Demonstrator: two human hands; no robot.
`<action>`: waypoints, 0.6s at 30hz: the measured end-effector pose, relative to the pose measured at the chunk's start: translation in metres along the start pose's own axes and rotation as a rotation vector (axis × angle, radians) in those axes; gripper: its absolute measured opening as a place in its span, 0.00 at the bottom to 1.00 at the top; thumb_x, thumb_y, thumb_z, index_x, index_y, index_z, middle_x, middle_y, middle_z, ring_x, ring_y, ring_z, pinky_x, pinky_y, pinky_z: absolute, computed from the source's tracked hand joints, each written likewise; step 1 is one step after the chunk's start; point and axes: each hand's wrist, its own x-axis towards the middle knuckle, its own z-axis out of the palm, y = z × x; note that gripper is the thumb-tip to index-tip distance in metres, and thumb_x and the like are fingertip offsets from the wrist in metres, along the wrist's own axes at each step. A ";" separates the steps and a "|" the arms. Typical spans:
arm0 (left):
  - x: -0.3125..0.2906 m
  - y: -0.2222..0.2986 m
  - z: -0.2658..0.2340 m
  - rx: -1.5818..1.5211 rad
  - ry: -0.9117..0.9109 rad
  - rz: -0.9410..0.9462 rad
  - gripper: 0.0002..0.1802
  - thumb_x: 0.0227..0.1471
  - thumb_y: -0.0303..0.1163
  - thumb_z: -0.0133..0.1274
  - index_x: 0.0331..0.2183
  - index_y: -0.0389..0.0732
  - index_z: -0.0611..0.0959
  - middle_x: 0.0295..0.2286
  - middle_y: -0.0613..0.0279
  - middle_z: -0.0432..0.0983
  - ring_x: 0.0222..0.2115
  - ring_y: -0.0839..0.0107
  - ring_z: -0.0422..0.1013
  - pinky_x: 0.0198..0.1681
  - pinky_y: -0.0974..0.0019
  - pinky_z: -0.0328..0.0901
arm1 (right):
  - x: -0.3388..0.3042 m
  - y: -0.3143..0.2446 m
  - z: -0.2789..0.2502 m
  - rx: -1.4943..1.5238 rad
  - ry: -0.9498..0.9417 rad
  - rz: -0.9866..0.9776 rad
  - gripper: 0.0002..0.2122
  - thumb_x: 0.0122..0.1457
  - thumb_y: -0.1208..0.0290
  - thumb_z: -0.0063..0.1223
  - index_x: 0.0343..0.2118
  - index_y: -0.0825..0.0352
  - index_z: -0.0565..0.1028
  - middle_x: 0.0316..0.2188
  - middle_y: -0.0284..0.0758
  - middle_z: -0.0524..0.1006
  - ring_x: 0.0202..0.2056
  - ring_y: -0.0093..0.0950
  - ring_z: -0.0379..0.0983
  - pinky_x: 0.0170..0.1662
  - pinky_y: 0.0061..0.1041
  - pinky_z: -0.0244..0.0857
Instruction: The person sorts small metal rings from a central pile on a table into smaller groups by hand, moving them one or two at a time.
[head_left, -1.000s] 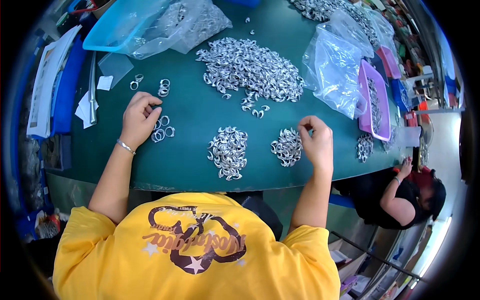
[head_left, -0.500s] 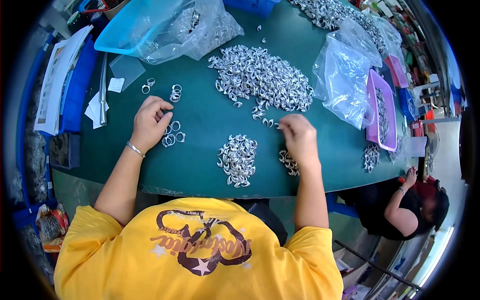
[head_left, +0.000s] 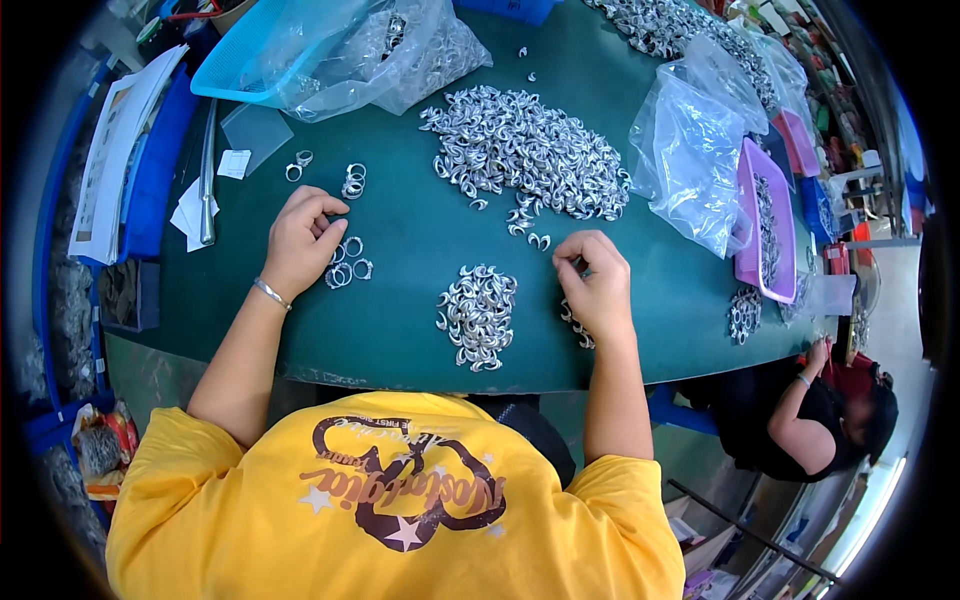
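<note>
My left hand [head_left: 302, 243] rests on the green table, its fingers loosely bent and the thumb apart from them, with nothing visible between. Beside its thumb lie several silvery rings [head_left: 362, 269]; a short row of more rings [head_left: 353, 181] sits beyond the fingertips. My right hand [head_left: 598, 284] is closed in a pinch; what its fingertips hold is hidden. Two small curved metal pieces [head_left: 540, 242] lie just left of it. A small heap of such pieces [head_left: 478, 318] is between my hands, and another little group [head_left: 574, 323] is partly covered by my right hand.
A large pile of curved metal pieces [head_left: 525, 150] spreads beyond my hands. Clear plastic bags [head_left: 690, 150] and a purple tray [head_left: 750, 200] stand at the right, a blue basket [head_left: 235, 75] at the far left. A co-worker [head_left: 800, 420] sits at the right.
My right hand has shifted slightly and turned, its thumb and forefinger now pinched. One of three curved pieces by its fingertips no longer shows. The left hand has hardly moved.
</note>
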 end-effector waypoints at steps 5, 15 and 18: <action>0.000 0.001 0.001 -0.002 0.002 0.000 0.08 0.46 0.18 0.58 0.32 0.36 0.81 0.33 0.66 0.69 0.23 0.81 0.64 0.27 0.78 0.61 | 0.002 0.009 -0.012 -0.258 -0.069 -0.097 0.05 0.47 0.85 0.55 0.27 0.67 0.77 0.29 0.39 0.78 0.33 0.40 0.74 0.38 0.36 0.67; 0.000 -0.001 0.001 -0.007 -0.003 0.014 0.08 0.46 0.19 0.58 0.32 0.36 0.81 0.33 0.66 0.69 0.23 0.80 0.64 0.27 0.78 0.62 | -0.001 0.000 -0.008 -0.353 -0.085 -0.147 0.05 0.45 0.82 0.57 0.25 0.65 0.75 0.26 0.35 0.77 0.31 0.38 0.72 0.36 0.37 0.64; 0.001 0.002 0.003 -0.001 -0.009 0.007 0.08 0.46 0.19 0.58 0.32 0.36 0.81 0.33 0.66 0.69 0.23 0.81 0.64 0.27 0.78 0.62 | -0.007 -0.015 -0.004 -0.122 -0.076 -0.069 0.05 0.45 0.83 0.56 0.25 0.67 0.75 0.26 0.38 0.77 0.31 0.39 0.73 0.37 0.36 0.67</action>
